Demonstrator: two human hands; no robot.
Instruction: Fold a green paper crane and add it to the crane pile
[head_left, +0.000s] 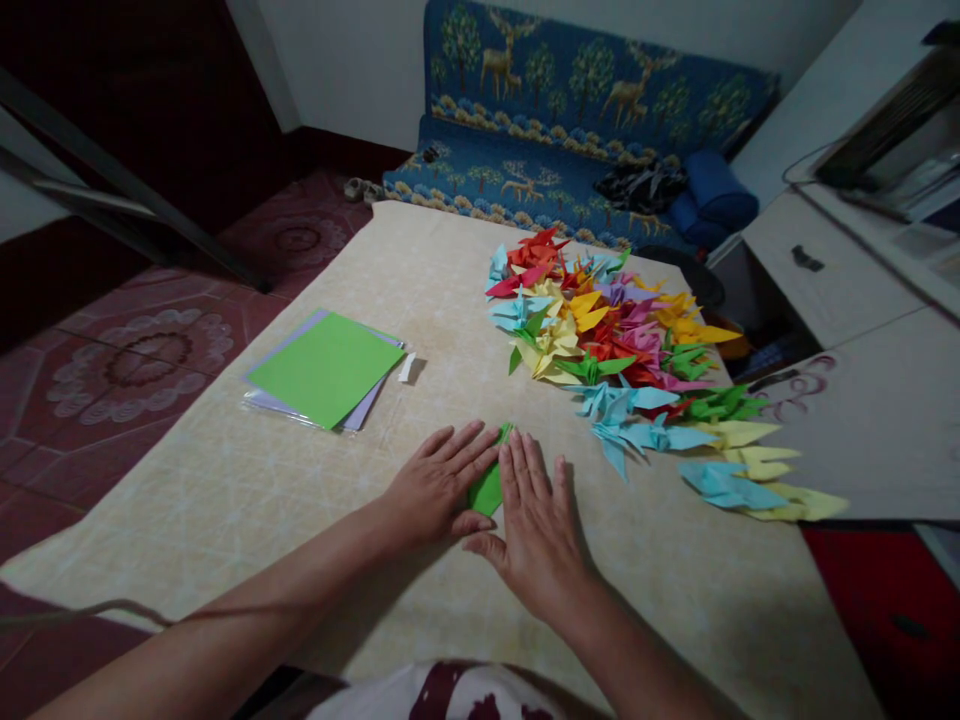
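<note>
A small folded piece of green paper (489, 488) lies flat on the table, partly covered by my fingers. My left hand (442, 480) rests on its left side, fingers stretched out and flat. From the right, my right hand (536, 520) presses on the paper's other edge with straight fingers, its thumb close to the left thumb. To the left is a stack of square paper (326, 368), a green sheet on top and purple sheets below in clear plastic. Many folded paper cranes (600, 335) in red, yellow, blue, green, pink and orange are heaped at the right.
The table has a pale patterned cloth (225, 500). A small white scrap (407, 367) lies beside the paper stack. Beyond the far edge stands a blue sofa (525, 120) with a deer pattern. A white cabinet (847, 400) stands at the right, and a metal ladder-like frame (150, 200) at the left.
</note>
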